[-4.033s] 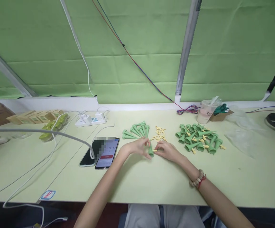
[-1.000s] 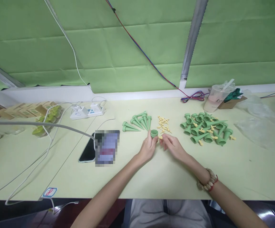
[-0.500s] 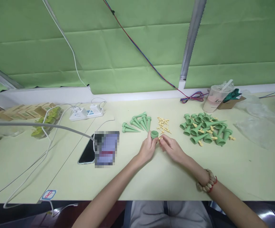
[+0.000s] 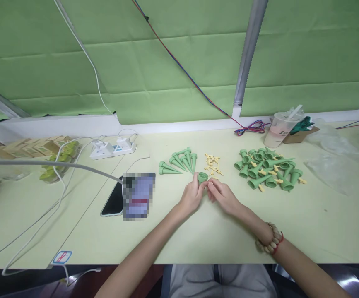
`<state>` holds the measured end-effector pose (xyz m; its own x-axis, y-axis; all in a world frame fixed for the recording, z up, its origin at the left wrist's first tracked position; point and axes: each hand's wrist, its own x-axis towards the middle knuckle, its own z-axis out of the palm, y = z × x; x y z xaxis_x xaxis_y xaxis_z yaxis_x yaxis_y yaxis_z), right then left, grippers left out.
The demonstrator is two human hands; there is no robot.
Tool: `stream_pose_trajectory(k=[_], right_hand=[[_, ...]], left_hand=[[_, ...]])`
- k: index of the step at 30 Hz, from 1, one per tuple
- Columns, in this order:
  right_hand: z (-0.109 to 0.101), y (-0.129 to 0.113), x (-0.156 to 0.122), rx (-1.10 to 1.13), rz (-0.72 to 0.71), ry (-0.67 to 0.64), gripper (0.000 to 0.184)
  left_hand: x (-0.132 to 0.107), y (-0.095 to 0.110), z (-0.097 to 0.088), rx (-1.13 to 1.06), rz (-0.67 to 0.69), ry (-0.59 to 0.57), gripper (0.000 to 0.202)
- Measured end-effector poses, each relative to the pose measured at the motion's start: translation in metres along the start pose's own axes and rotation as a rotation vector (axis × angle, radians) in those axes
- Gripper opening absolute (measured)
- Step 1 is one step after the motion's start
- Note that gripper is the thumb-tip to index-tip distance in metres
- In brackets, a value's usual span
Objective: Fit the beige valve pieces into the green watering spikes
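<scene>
My left hand (image 4: 192,194) is closed around a green plastic watering spike (image 4: 202,177), its round open mouth facing up toward me. Against the side of that spike, my right hand (image 4: 224,196) pinches with thumb and forefinger; the small yellow valve in this grip is mostly covered by the fingers. Just beyond my hands lies a loose pile of yellow valves (image 4: 212,162). Several green spikes (image 4: 179,159) are fanned out to the left of the pile. At the right is a heap of green spikes (image 4: 268,167), with yellow valves showing on some of them.
A phone (image 4: 112,200) and a blurred-out rectangle (image 4: 138,195) lie left of my hands. Further back are a white power strip (image 4: 113,150), cables and small boxes (image 4: 32,145). A plastic drink cup (image 4: 278,130) and clear bags (image 4: 330,171) stand or lie at the right.
My right fingers have closed in on the side of the spike, covering the yellow valve that showed between them before. The spike's mouth has tipped slightly. The view has shifted a little.
</scene>
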<state>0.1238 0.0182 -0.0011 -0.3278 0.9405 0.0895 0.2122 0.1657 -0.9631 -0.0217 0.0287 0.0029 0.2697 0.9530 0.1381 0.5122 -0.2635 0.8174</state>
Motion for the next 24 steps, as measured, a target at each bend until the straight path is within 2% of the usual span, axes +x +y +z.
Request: stream_pose_trajectory(k=[4,7,10,14,16,18,22,24], right_hand=[[-0.006,-0.003,-0.004,-0.370,-0.131,0.064,0.026],[-0.006,-0.002,-0.004,-0.422,-0.193,0.084,0.029],[-0.001,0.000,-0.003,-0.147,-0.122,0.055,0.037],[0.009,0.001,0.000,0.417,0.154,-0.140,0.047],[0.010,0.000,0.001,0.496,0.234,-0.212,0.050],[0.009,-0.001,0.001,0.400,0.211,-0.188,0.050],[0.001,-0.004,-0.003,-0.188,-0.044,0.040,0.041],[-0.003,-0.005,-0.004,-0.418,-0.122,0.088,0.033]], left_hand=[[0.000,-0.001,0.004,-0.101,-0.041,0.043,0.035],[-0.001,-0.002,0.008,-0.135,-0.042,0.043,0.035],[-0.003,-0.002,0.008,-0.085,-0.029,0.021,0.031],[-0.003,-0.001,0.002,0.136,0.016,-0.016,0.020],[-0.003,0.000,-0.001,0.223,0.054,-0.026,0.017],[-0.003,0.001,-0.002,0.205,0.054,-0.032,0.017],[-0.002,0.003,0.001,0.000,-0.040,0.010,0.023],[-0.001,0.002,0.003,-0.066,-0.057,0.040,0.029]])
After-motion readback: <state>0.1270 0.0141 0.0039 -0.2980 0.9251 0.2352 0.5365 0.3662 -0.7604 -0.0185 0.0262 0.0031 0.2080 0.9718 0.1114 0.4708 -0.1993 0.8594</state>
